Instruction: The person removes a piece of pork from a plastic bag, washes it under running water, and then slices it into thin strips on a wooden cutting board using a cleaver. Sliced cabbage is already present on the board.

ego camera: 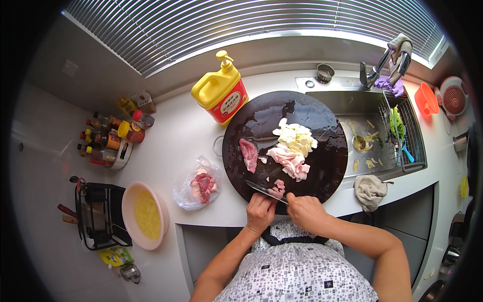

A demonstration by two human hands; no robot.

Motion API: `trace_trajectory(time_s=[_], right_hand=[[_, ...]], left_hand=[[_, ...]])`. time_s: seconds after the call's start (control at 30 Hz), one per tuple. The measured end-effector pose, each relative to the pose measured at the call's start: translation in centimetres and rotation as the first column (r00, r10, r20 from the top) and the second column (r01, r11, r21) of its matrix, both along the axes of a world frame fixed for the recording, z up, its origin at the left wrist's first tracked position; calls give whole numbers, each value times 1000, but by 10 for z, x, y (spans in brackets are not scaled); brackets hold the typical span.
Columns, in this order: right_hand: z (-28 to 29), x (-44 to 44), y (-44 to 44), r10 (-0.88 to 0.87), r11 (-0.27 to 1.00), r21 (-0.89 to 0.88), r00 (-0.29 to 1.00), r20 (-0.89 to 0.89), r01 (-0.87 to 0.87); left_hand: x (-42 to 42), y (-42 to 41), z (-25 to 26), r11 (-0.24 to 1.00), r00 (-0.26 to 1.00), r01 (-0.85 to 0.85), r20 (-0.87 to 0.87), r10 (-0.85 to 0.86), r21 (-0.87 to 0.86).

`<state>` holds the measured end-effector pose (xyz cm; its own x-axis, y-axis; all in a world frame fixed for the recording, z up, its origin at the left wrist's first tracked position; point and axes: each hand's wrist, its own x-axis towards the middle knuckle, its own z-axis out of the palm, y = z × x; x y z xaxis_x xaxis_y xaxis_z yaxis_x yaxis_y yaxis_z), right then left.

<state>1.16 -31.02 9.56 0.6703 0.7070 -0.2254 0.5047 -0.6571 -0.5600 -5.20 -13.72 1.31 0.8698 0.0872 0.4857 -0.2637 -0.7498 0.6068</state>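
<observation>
My right hand (307, 212) grips a kitchen knife (263, 190), its blade slanting up to the left across the near part of a round dark chopping board (241, 124). Small pieces of cut meat (278, 188) lie along the far side of the blade. Close behind the knife, my left hand (261, 213) rests at the board's near edge with bent fingers; whatever is under them is hidden. A strip of red meat (249, 154) lies on the left of the board. Sliced fatty pork (289, 163) touches a heap of pale slices (296, 136) near the middle.
Left of the board sits meat in a clear plastic bag (198, 185). Farther left is a pink basin (164, 226) with yellow shreds in liquid. A yellow pump jug (220, 92) stands behind. At right are a steel sink (345, 109), wire rack (415, 147) and cloth (370, 191).
</observation>
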Motion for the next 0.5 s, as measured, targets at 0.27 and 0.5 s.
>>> trace_trajectory(time_s=[0.27, 0.5], right_hand=[[2, -2, -4, -14, 1000, 7, 999, 33, 14], [15, -5, -18, -12, 999, -52, 999, -38, 10]], left_hand=[[-4, 1, 7, 999, 1000, 18, -1, -18, 34], [-5, 1, 1, 1000, 1000, 5, -9, -5, -28]])
